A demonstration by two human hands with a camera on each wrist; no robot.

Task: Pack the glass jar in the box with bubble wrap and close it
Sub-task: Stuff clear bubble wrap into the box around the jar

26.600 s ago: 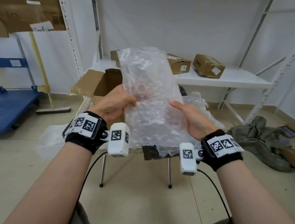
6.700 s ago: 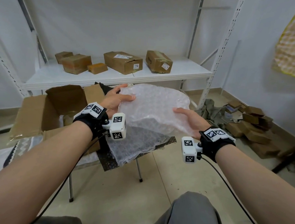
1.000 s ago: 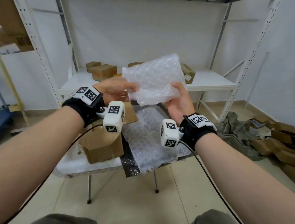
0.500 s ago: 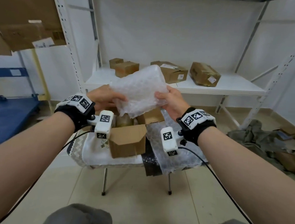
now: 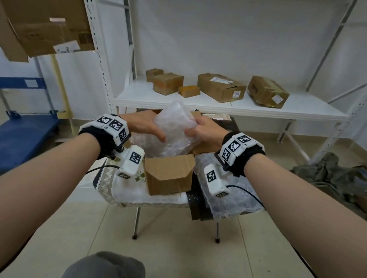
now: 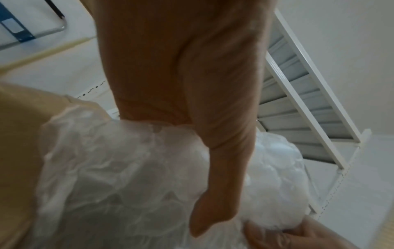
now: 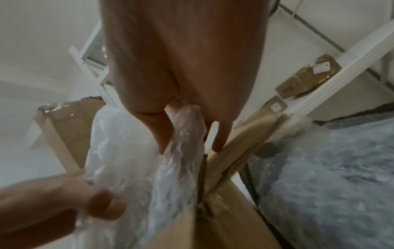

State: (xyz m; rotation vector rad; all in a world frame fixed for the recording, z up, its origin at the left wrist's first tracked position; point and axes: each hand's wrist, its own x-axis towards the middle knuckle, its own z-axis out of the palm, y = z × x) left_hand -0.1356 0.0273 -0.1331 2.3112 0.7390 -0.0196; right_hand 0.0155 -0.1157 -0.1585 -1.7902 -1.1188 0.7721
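Note:
A folded wad of clear bubble wrap point(image 5: 174, 130) sits in the open top of the brown cardboard box point(image 5: 169, 176) on the small table. My left hand point(image 5: 146, 126) grips its left side, thumb across the front point(image 6: 215, 202). My right hand point(image 5: 202, 129) pinches its right edge point(image 7: 187, 128) just over the box's right wall point(image 7: 224, 151). The wrap's lower end is down inside the box. The glass jar is hidden under the wrap.
A second sheet of bubble wrap point(image 5: 228, 195) lies on the table right of the box, a white cloth point(image 5: 132, 189) to its left. Behind stands a white shelf point(image 5: 222, 104) with several cardboard boxes. A blue cart point(image 5: 20, 140) is on the left, crumpled cloth on the floor at right.
Both hands have brought the folded bubble wrap down from chest height into the box's open top, squeezing it narrower. The head view has tilted lower.

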